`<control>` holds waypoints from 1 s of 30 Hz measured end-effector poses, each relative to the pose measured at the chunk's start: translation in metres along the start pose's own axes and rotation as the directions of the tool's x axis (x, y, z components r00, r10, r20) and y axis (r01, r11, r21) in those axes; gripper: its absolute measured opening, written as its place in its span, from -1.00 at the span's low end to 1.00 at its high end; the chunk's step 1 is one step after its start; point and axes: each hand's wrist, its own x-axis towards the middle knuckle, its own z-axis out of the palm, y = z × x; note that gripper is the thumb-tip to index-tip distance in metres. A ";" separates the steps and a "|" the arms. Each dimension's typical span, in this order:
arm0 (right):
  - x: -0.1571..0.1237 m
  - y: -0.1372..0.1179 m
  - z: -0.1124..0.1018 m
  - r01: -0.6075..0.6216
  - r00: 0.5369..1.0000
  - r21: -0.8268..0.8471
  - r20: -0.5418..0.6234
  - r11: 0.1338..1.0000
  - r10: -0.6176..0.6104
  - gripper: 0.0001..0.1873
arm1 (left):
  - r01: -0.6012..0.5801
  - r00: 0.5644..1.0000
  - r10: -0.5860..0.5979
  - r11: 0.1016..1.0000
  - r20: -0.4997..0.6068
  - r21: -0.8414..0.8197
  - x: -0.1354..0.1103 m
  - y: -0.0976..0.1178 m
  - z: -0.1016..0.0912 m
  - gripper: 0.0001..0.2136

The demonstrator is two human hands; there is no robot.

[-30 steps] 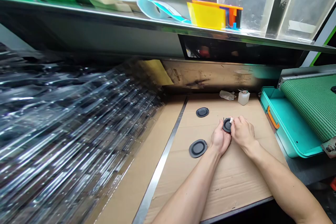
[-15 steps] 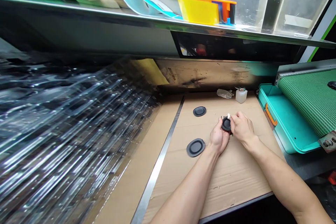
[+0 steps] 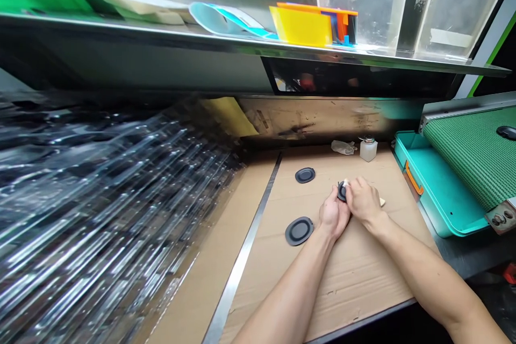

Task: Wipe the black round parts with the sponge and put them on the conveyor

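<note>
My left hand (image 3: 332, 215) is closed around the edge of a small oval black plastic part (image 3: 342, 191), held just above the cardboard. Against that part's upper side, my right hand (image 3: 364, 201) pinches a small white wad of cloth (image 3: 346, 183), partly covered by the fingers. Two more oval black parts lie flat to the left: one farther back (image 3: 305, 174), the other, a larger-looking one (image 3: 299, 230), beside my left wrist. A small pale piece (image 3: 382, 202) shows at the right side of my right hand; its kind is unclear.
Stacked clear plastic trays (image 3: 121, 215) fill the left. Behind the hands stand a small translucent bottle (image 3: 368, 149) and a crumpled clear bag (image 3: 343, 147). A teal bin (image 3: 443, 223) sits right, under a green conveyor belt (image 3: 467, 145). A metal shelf (image 3: 226, 45) overhangs the back.
My right hand has shifted left over the black part with the white wad, covering more of it. The pale piece beside the right hand now shows. The view has tilted slightly.
</note>
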 end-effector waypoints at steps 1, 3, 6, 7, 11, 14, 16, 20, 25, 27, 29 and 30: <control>0.000 0.000 -0.002 0.053 0.998 0.036 0.021 0.998 -0.054 -0.73 | 0.023 1.000 -0.023 1.000 -0.002 0.014 0.000 0.000 0.000 -0.60; -0.001 0.003 -0.006 0.159 0.983 0.101 0.074 0.982 -0.166 -0.81 | 0.068 0.998 -0.068 0.997 0.000 0.038 -0.001 0.002 0.000 -0.57; -0.003 0.010 -0.012 0.107 0.990 0.088 0.077 0.990 -0.114 -0.83 | 0.045 0.999 -0.046 0.998 0.015 0.034 -0.001 0.001 0.001 -0.59; -0.004 0.012 -0.012 0.052 0.997 0.060 0.050 0.997 -0.055 -0.80 | 0.025 1.000 -0.025 0.999 0.016 0.030 -0.001 0.001 0.001 -0.61; -0.007 0.009 -0.008 0.088 0.996 0.014 0.022 0.996 -0.088 -0.75 | 0.049 0.999 -0.050 0.999 0.021 0.016 0.001 0.000 0.000 -0.60; -0.009 0.006 -0.007 0.159 0.986 0.007 0.053 0.987 -0.159 -0.75 | 0.058 0.998 -0.058 0.998 0.018 0.001 0.002 0.001 -0.002 -0.56; -0.010 0.007 -0.010 0.060 0.998 -0.020 0.022 0.998 -0.059 -0.71 | 0.012 1.000 -0.012 1.000 -0.001 -0.011 0.002 0.003 -0.002 -0.57; -0.013 0.010 -0.014 0.140 0.987 0.014 0.078 0.990 -0.141 -0.75 | 0.041 0.999 -0.041 0.999 -0.014 -0.006 0.002 0.005 0.000 -0.55; -0.004 0.013 -0.007 0.078 0.996 0.016 -0.050 0.997 -0.077 -0.70 | 0.012 1.000 -0.012 1.000 0.012 0.002 0.002 -0.002 0.001 -0.63; 0.002 0.016 -0.004 0.094 0.992 0.019 -0.081 0.995 -0.092 -0.69 | -0.011 1.000 0.011 1.000 -0.003 -0.014 0.003 -0.005 0.001 -0.68; 0.005 0.017 -0.003 0.088 0.993 -0.001 -0.079 0.996 -0.088 -0.69 | -0.012 1.000 0.012 1.000 -0.008 -0.008 0.004 -0.006 0.002 -0.68; 0.005 0.017 -0.003 0.061 0.995 -0.019 -0.071 0.998 -0.063 -0.69 | -0.006 1.000 0.006 1.000 -0.002 0.007 0.004 -0.005 0.002 -0.66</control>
